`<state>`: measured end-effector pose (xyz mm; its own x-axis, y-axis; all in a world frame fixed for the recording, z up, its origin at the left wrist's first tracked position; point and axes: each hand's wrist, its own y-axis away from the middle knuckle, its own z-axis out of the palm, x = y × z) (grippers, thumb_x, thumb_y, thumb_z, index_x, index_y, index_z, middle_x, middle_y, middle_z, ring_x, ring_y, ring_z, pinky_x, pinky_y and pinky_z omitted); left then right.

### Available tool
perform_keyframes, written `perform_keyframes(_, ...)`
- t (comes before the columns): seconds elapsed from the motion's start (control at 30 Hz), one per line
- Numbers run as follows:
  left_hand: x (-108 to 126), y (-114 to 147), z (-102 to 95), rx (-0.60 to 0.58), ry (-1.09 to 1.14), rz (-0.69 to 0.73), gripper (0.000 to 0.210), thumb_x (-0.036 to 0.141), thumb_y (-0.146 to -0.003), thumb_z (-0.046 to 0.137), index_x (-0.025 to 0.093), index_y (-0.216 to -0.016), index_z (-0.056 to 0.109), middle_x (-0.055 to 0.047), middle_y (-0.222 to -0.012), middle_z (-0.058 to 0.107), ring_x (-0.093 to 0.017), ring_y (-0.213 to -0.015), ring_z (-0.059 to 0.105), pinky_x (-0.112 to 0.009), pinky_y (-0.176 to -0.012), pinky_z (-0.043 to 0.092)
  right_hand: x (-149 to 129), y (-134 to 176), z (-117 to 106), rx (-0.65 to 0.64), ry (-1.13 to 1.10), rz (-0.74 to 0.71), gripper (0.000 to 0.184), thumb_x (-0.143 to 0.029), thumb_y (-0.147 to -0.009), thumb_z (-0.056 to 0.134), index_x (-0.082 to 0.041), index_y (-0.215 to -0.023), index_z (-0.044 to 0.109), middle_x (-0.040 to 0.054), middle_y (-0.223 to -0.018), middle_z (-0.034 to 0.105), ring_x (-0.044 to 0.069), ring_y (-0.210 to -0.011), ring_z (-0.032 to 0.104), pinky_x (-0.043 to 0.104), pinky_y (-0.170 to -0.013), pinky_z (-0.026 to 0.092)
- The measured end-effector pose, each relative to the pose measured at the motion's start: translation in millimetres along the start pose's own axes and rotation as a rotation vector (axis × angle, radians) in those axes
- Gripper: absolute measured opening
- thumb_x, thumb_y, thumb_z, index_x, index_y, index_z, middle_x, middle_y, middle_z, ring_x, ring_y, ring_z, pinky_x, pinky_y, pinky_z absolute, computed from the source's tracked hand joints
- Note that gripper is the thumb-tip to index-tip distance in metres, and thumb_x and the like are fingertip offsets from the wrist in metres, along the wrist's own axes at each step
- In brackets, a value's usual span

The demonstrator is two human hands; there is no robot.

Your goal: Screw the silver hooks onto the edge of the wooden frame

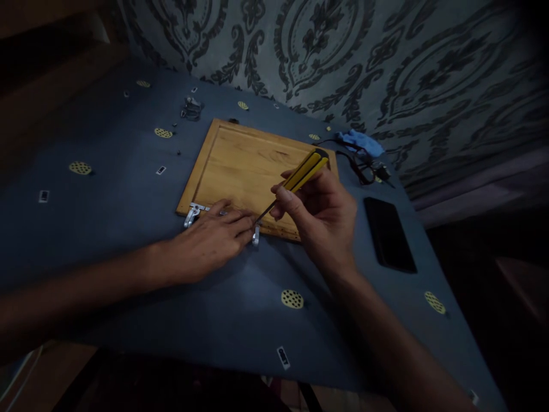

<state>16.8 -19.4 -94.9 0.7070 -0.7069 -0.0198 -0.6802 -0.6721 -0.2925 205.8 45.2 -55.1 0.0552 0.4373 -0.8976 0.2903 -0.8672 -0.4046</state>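
Observation:
A wooden board with a raised border lies flat on the blue table. Along its near edge sit metal hinges: one hinge at the left corner, another hinge further right. My left hand lies over the near edge between them, fingers stretched out, covering part of the metalwork. My right hand grips a screwdriver with a yellow and black handle. Its shaft slants down to the left, and the tip meets the right hinge beside my left fingertips. The exact contact point is too dark to make out.
Small metal parts lie behind the board to the left. At the right are eyeglasses, a blue cloth and a black phone. A patterned wall borders the table's far side.

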Motion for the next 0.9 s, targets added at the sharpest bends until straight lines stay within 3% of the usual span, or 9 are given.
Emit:
perform_keyframes(0.2, -2.3, 0.0, -2.7, -0.013, 0.004, 0.023, 0.034, 0.021, -0.100, 0.055, 0.010, -0.132, 0.058, -0.012, -0.137, 0.067, -0.026, -0.131, 0.056, -0.046, -0.112, 0.037, -3.0, 3.1, -3.3, 0.120, 0.028, -0.023, 0.016, -0.032, -0.087, 0.077, -0.023, -0.096, 0.067, -0.0038, -0.082, 0.069, 0.008, -0.054, 0.063, 0.025, -0.054, 0.057)
perform_keyframes(0.9, -1.1, -0.2, -0.6, -0.009, -0.028, 0.015, 0.031, 0.024, -0.101, 0.053, 0.012, -0.129, 0.059, -0.012, -0.136, 0.067, -0.026, -0.126, 0.059, -0.043, -0.108, 0.038, 1.9, 6.7, -3.3, 0.014, 0.010, 0.020, 0.025, -0.042, -0.086, 0.080, -0.025, -0.095, 0.065, -0.0038, -0.080, 0.066, 0.010, -0.055, 0.062, 0.026, -0.056, 0.059)
